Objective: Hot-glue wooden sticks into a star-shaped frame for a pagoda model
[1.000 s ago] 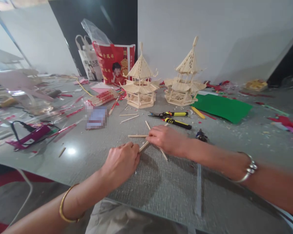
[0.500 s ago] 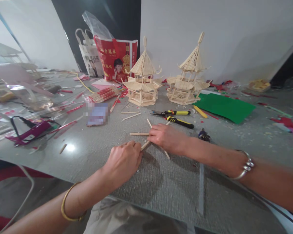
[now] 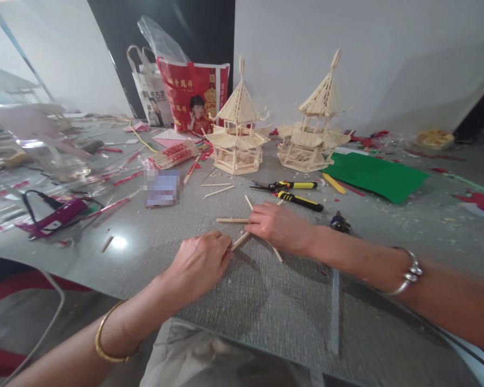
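Note:
Thin wooden sticks (image 3: 240,241) lie crossed like a star on the grey table, their ends poking out from under my right hand (image 3: 276,224). That hand's fingers are curled down over the crossing point, which they hide. My left hand (image 3: 204,263) is closed, its fingertips at the near-left end of one stick. Another stick (image 3: 230,220) points left from the crossing, and one more (image 3: 277,254) sticks out toward me. Just beyond my right hand rest long-nosed pliers (image 3: 286,193) with yellow and black handles, their jaws pointing left.
Two stick-built pagodas (image 3: 237,142) (image 3: 310,142) stand at the back. Right of them lies a green sheet (image 3: 381,174). A purple glue gun (image 3: 56,217) is at left, a red bag (image 3: 193,99) behind. Loose sticks (image 3: 218,191) and a small dark tool (image 3: 339,223) lie nearby.
My left hand has shifted very slightly left and toward me along the stick. The right hand stays over the crossing. The whole view has moved a little.

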A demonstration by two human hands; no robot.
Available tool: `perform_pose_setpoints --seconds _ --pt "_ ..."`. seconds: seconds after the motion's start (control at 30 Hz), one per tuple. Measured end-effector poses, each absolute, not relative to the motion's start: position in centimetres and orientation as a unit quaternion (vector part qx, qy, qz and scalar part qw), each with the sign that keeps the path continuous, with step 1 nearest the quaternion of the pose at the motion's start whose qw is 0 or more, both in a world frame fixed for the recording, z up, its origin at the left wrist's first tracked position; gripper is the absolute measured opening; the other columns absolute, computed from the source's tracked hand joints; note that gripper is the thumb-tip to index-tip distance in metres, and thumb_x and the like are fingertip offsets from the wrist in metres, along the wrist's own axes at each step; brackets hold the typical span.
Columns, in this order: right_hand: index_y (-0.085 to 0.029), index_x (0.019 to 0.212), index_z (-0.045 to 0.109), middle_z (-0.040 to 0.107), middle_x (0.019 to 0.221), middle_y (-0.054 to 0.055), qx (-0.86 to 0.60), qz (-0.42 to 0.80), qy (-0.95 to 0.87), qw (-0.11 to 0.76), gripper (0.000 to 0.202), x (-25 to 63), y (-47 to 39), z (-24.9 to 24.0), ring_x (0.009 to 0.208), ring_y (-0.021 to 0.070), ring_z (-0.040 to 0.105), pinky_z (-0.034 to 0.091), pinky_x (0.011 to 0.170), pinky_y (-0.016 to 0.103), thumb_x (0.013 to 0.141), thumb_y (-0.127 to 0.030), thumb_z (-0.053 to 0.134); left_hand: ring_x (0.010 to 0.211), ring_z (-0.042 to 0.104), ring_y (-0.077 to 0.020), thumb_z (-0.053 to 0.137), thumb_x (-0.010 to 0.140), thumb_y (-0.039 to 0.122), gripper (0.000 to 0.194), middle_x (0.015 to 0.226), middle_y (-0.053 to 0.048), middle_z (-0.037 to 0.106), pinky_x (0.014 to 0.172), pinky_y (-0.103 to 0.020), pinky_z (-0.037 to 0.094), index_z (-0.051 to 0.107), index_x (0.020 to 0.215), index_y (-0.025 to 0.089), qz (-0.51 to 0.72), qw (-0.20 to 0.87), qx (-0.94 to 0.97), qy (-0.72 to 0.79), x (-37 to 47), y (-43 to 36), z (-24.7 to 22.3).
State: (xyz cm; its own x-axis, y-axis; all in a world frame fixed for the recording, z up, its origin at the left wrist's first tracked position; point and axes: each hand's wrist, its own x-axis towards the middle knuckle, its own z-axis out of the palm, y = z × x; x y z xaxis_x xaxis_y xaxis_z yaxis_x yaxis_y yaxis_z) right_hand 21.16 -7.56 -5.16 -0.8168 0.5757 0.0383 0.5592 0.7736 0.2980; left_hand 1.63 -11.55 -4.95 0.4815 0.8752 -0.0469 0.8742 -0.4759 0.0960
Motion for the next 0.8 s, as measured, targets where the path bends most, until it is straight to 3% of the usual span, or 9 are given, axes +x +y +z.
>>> perform_pose_setpoints --seconds 0.17,0.27,0.47,0.8 --pt "-0.012 0.094 0.067 0.065 0.089 0.009 0.305 0.164 0.938 -0.005 0.021 22.3 -7.5 -4.2 0.087 0.0206 0.052 0.037 0.074 0.033 0.091 -0.013 0.046 0.072 0.062 -0.0171 0.043 0.087 0.028 0.021 0.087 -0.002 0.065 0.057 -0.027 0.036 0.062 0.092 0.021 0.008 0.052 0.863 0.503 1.4 -11.5 -4.6" --pt "-0.012 0.087 0.067 0.064 0.089 0.010 0.374 0.164 0.912 -0.035 0.023 24.1 -7.5 -3.1 0.085 0.0197 0.054 0.039 0.074 0.032 0.091 -0.014 0.045 0.072 0.062 -0.0175 0.041 0.088 0.028 0.023 0.086 -0.003 0.065 0.060 -0.028 0.039 0.062 0.094 0.020 0.018 0.028 0.863 0.504 0.8 -10.5 -4.2" --pt "-0.013 0.083 0.068 0.066 0.083 0.009 0.517 0.087 0.851 0.033 0.024 26.1 -8.4 -3.7 0.076 0.0171 0.059 0.041 0.066 0.028 0.089 -0.020 0.046 0.086 0.063 -0.0217 0.039 0.088 0.025 0.027 0.096 -0.008 0.063 0.069 -0.031 0.045 0.061 0.101 0.018 -0.013 -0.040 0.878 0.476 0.3 -6.9 -4.0" --pt "-0.013 0.080 0.068 0.067 0.082 0.009 0.515 0.054 0.855 0.031 0.017 25.7 -8.7 -4.8 0.079 0.0172 0.061 0.041 0.066 0.027 0.083 -0.012 0.051 0.082 0.062 -0.0207 0.032 0.091 0.021 0.030 0.090 -0.009 0.062 0.069 -0.031 0.045 0.062 0.091 0.017 -0.079 -0.101 0.908 0.400 0.6 -4.1 -3.2"
